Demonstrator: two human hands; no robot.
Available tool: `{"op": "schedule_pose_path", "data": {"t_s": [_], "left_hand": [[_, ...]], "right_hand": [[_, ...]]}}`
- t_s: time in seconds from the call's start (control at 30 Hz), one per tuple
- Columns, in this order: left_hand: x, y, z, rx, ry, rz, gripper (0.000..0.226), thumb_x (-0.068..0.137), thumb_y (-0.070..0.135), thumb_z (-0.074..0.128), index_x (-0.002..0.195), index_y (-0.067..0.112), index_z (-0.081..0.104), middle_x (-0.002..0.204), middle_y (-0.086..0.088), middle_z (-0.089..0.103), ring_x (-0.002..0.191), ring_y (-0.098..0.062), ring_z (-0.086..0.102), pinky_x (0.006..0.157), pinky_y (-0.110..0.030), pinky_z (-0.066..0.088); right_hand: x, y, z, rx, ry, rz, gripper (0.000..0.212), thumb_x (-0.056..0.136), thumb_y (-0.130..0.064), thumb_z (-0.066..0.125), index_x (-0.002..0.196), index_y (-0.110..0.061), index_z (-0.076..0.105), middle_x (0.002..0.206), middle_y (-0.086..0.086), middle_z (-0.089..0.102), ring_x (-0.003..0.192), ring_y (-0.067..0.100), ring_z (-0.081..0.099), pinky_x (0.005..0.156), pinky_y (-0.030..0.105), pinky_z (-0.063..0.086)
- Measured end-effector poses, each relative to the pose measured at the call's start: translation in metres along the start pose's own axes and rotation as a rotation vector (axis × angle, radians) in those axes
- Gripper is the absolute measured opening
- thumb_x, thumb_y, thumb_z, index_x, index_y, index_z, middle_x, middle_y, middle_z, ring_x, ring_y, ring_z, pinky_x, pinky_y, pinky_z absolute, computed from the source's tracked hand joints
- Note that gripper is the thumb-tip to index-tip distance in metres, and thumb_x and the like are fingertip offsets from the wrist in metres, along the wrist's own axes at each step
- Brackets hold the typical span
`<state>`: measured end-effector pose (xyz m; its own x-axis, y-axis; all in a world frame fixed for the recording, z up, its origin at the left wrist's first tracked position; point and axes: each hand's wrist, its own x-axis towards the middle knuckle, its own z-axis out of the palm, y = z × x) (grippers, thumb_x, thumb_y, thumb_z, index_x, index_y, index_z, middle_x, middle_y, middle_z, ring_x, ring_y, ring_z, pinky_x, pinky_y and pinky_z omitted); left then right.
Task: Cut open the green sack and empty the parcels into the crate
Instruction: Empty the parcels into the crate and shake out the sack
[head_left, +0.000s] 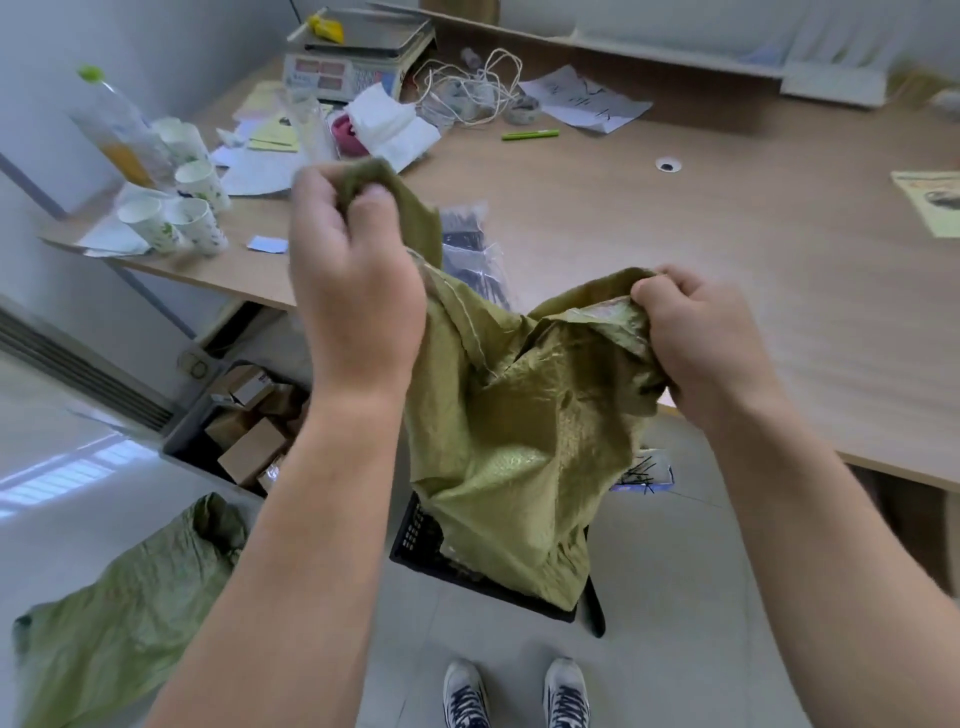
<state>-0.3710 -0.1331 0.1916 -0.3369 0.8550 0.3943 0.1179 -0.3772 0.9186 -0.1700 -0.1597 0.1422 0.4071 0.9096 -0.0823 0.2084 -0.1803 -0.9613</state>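
I hold a green woven sack (519, 441) up in the air by two corners. My left hand (348, 291) is fisted on one corner, raised higher. My right hand (711, 343) grips the other corner, lower and to the right. The sack hangs limp and its lower end drops into a black plastic crate (415, 535) on the floor in front of my feet. The sack hides most of the crate's inside, so I cannot see parcels in it.
A wooden desk (675, 234) stands ahead with a weighing scale (353, 57), paper cups (182, 208), a bottle, cords and papers. Under its left end sits a grey bin of cardboard boxes (249, 426). Another green sack (119, 613) lies on the floor at the left.
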Motion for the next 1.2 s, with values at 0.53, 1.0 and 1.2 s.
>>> {"op": "schedule_pose_path", "data": {"t_s": [0.53,1.0,1.2], "left_hand": [[0.0,0.003,-0.006,0.213,-0.046,0.1,0.009,0.091,0.013,0.052,0.088,0.021,0.05,0.07,0.013,0.049,0.06,0.0,0.048,0.061,-0.025,0.048],[0.016,0.021,-0.009,-0.03,-0.733,-0.172,0.056,0.076,0.03,0.074,0.128,0.04,0.057,0.118,0.002,0.067,0.111,-0.018,0.066,0.095,-0.044,0.054],[0.016,0.025,-0.005,0.26,-0.842,-0.029,0.101,0.068,0.04,0.083,0.148,0.045,0.022,0.134,0.015,0.056,0.125,-0.002,0.054,0.11,-0.036,0.043]], "right_hand": [[0.003,-0.012,0.007,-0.05,-0.06,-0.07,0.025,0.073,-0.03,0.05,0.078,-0.006,0.058,0.062,0.006,0.052,0.064,0.026,0.052,0.06,0.058,0.048],[-0.002,-0.085,0.013,0.391,-0.356,0.032,0.018,0.101,-0.017,0.051,0.102,-0.006,0.065,0.09,0.015,0.063,0.073,0.024,0.063,0.066,0.035,0.053],[-0.012,-0.103,0.02,0.538,-0.418,-0.018,0.021,0.101,-0.013,0.048,0.098,-0.011,0.068,0.074,0.001,0.07,0.065,0.015,0.065,0.055,0.026,0.053]]}}
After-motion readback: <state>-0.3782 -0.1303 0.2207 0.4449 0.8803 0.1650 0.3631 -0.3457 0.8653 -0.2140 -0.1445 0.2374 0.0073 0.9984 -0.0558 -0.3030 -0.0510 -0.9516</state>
